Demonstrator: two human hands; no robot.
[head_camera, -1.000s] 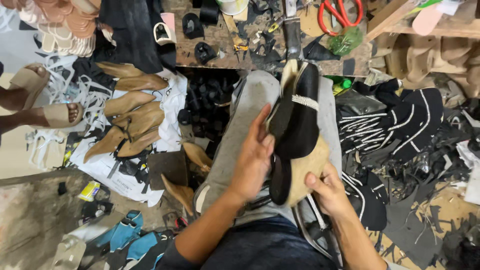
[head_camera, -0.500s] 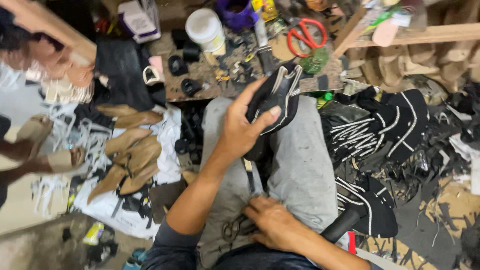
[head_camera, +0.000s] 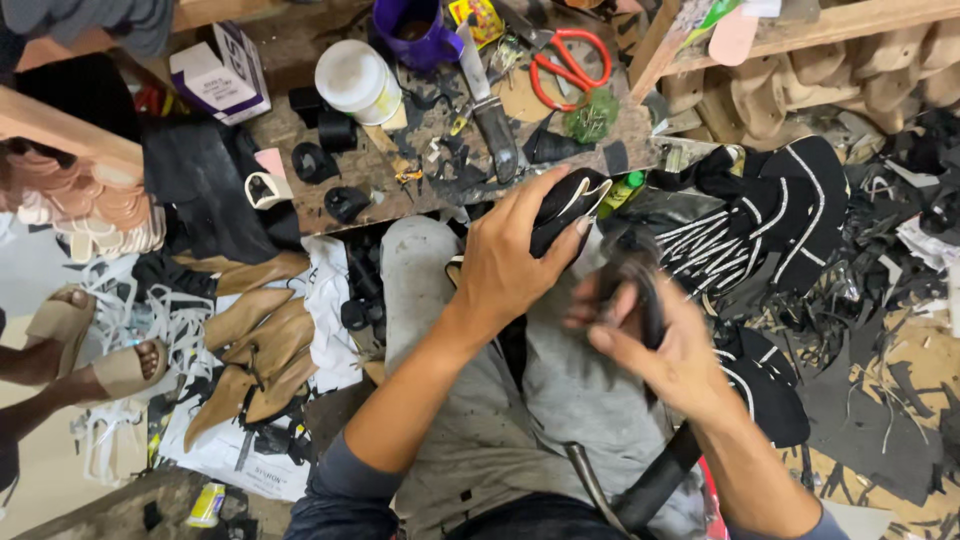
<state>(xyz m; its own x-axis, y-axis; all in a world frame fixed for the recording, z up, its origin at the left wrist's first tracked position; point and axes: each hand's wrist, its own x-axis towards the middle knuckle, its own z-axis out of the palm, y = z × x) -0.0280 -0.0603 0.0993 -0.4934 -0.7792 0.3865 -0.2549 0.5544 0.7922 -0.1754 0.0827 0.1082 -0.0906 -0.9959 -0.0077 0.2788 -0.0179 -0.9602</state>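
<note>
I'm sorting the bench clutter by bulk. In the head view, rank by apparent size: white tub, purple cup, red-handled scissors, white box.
1. white box
2. white tub and purple cup, too alike to rank; the cup is partly cropped
3. red-handled scissors

Matt black leather shoe upper (head_camera: 565, 205), worn rough wooden bench (head_camera: 380, 170), glossy red-handled metal scissors (head_camera: 565, 65).

Single view, head-mounted, looking steeply down from above the seated person's own lap. Close range: both forearms enter from the bottom edge, grey-trousered knees (head_camera: 420, 270) fill the centre. Top of frame faces forward onto a cluttered dark wooden workboard (head_camera: 400, 170). Left margin takes in the pale floor with tan leather sole pieces (head_camera: 255, 350); right margin takes in black scrap cuttings (head_camera: 880, 400). No second view; nothing shared.
</note>
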